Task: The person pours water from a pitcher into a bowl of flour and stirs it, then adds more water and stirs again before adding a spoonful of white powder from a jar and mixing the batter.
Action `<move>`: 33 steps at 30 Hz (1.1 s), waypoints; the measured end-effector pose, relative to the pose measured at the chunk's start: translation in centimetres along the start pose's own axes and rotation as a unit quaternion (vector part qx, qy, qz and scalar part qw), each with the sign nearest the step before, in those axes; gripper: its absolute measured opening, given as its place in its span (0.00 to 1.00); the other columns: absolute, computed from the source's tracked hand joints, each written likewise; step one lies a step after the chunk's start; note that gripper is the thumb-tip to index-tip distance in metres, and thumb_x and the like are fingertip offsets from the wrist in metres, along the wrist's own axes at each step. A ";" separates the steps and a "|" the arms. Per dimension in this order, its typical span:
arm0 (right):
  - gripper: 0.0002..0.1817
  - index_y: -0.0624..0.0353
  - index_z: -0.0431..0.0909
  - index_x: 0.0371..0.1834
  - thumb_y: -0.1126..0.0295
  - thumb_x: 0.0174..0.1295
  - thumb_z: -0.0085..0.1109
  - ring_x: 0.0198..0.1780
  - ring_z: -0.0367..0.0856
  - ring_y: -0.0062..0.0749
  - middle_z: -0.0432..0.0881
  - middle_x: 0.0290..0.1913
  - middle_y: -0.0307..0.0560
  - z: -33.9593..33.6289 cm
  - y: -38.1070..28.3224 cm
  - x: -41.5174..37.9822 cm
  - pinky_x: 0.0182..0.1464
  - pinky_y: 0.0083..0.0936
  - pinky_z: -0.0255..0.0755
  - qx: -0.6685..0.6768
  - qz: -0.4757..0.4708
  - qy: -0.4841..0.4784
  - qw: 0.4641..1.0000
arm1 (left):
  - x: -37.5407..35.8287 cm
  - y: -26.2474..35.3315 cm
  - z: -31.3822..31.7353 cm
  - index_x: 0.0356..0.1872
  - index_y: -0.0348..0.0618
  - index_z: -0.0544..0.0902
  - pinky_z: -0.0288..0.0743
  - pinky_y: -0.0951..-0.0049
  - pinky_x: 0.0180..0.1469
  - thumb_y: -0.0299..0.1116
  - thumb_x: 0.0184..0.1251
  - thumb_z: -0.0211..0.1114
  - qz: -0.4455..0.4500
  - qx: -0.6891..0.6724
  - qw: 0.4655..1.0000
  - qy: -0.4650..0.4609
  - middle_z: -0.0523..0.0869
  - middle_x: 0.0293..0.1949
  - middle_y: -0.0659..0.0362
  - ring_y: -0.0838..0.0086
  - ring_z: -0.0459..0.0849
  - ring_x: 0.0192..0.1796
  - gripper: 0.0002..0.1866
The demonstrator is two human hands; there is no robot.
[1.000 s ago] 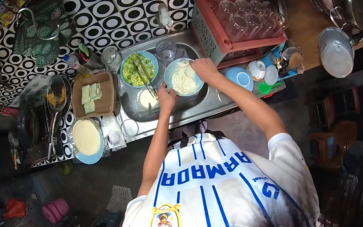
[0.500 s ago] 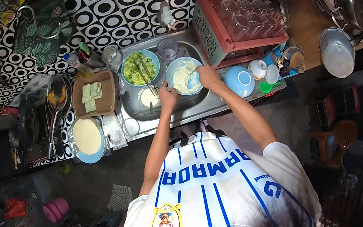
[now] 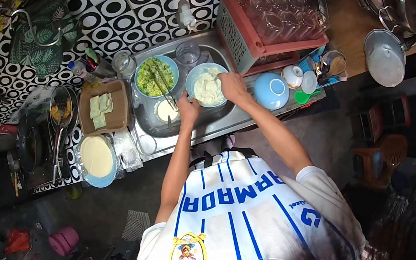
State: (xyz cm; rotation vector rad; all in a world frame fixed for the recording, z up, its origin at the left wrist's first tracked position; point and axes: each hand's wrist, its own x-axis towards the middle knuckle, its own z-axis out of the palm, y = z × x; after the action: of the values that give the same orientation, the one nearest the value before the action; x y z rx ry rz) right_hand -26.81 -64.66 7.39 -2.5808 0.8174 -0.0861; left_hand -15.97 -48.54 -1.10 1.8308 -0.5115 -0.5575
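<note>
A light blue bowl [image 3: 189,82] with a pale, creamy mixture [image 3: 208,88] stands at the sink. My left hand [image 3: 188,109] grips its rim on the near left side. My right hand [image 3: 234,86] is closed over the bowl's right side, fingers down at the mixture; whatever it holds is hidden by the fingers. Left of this bowl is a blue bowl of chopped greens [image 3: 149,80] with metal tongs [image 3: 163,82] lying across it. A small bowl of cream-coloured liquid [image 3: 165,110] sits just beside my left hand, with a utensil handle sticking out of it.
At left are a brown tray [image 3: 123,120] with folded pale green wraps and a blue plate of flat pale rounds [image 3: 97,157]. A red rack of glasses [image 3: 260,48], an upturned blue bowl [image 3: 271,93] and a green spoon [image 3: 303,97] stand right. Glass mugs stand behind.
My right hand has moved slightly left and inward over the mixture, which now covers the bowl's formerly bare right side. My left hand stays on the rim. The view has shifted slightly.
</note>
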 end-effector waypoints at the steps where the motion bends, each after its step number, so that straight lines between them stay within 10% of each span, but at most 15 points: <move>1: 0.22 0.56 0.87 0.52 0.79 0.59 0.47 0.47 0.85 0.64 0.84 0.40 0.72 -0.5 -0.5 0.3 0.52 0.53 0.77 0.001 -0.003 -0.001 1.000 | 0.0 -0.1 0.1 0.65 0.23 0.72 0.88 0.68 0.31 0.19 0.63 0.55 0.002 -0.009 1.000 0.002 0.87 0.48 0.39 0.62 0.92 0.35 0.26; 11: 0.14 0.62 0.88 0.38 0.77 0.57 0.50 0.44 0.85 0.63 0.84 0.37 0.70 1.2 1.5 1.1 0.50 0.54 0.77 0.023 0.003 0.039 0.999 | 0.5 -1.2 0.5 0.60 0.22 0.77 0.81 0.60 0.44 0.24 0.57 0.58 -0.010 0.027 0.999 0.034 0.87 0.34 0.33 0.49 0.90 0.37 0.27; 18: 0.14 0.64 0.88 0.42 0.77 0.57 0.55 0.48 0.85 0.60 0.85 0.40 0.68 0.2 1.8 -1.7 0.55 0.47 0.77 0.036 0.047 -0.102 0.993 | 0.7 -2.7 0.9 0.58 0.21 0.78 0.82 0.60 0.39 0.22 0.56 0.57 0.076 0.029 0.994 0.068 0.87 0.28 0.37 0.52 0.90 0.31 0.26; 22: 0.14 0.64 0.88 0.39 0.80 0.55 0.53 0.48 0.85 0.62 0.84 0.41 0.72 -0.4 3.4 1.1 0.51 0.50 0.78 0.000 0.033 0.006 0.999 | 0.3 -0.9 0.9 0.58 0.23 0.78 0.82 0.62 0.34 0.21 0.55 0.56 0.035 -0.003 0.998 0.048 0.87 0.26 0.40 0.57 0.89 0.25 0.25; 27: 0.13 0.65 0.88 0.43 0.72 0.62 0.55 0.48 0.84 0.63 0.85 0.41 0.68 0.4 1.4 -1.6 0.52 0.51 0.76 0.074 -0.037 -0.094 0.992 | -0.2 1.2 0.2 0.59 0.24 0.78 0.81 0.65 0.28 0.21 0.56 0.55 -0.003 -0.041 0.999 0.032 0.86 0.23 0.43 0.61 0.88 0.22 0.25; 30: 0.12 0.64 0.88 0.42 0.73 0.60 0.57 0.48 0.84 0.63 0.85 0.40 0.68 0.6 2.3 -0.1 0.53 0.50 0.76 0.080 0.030 0.068 0.994 | -0.8 1.1 0.4 0.59 0.24 0.77 0.81 0.66 0.26 0.20 0.58 0.55 -0.013 -0.058 0.997 0.038 0.86 0.22 0.45 0.62 0.87 0.21 0.25; 33: 0.13 0.65 0.88 0.41 0.74 0.62 0.53 0.47 0.84 0.62 0.85 0.39 0.69 2.3 1.9 -2.0 0.51 0.49 0.77 0.078 0.005 -0.035 0.996 | 0.0 0.4 0.4 0.60 0.22 0.76 0.80 0.66 0.26 0.20 0.58 0.55 0.013 -0.023 0.999 0.044 0.86 0.22 0.45 0.63 0.87 0.21 0.26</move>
State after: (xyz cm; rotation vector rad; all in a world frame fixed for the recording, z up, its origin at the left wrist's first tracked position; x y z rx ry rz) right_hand -29.03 -64.09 4.66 -2.4191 0.7657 -0.0531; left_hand -16.18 -48.93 -0.87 1.7943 -0.4591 -0.4658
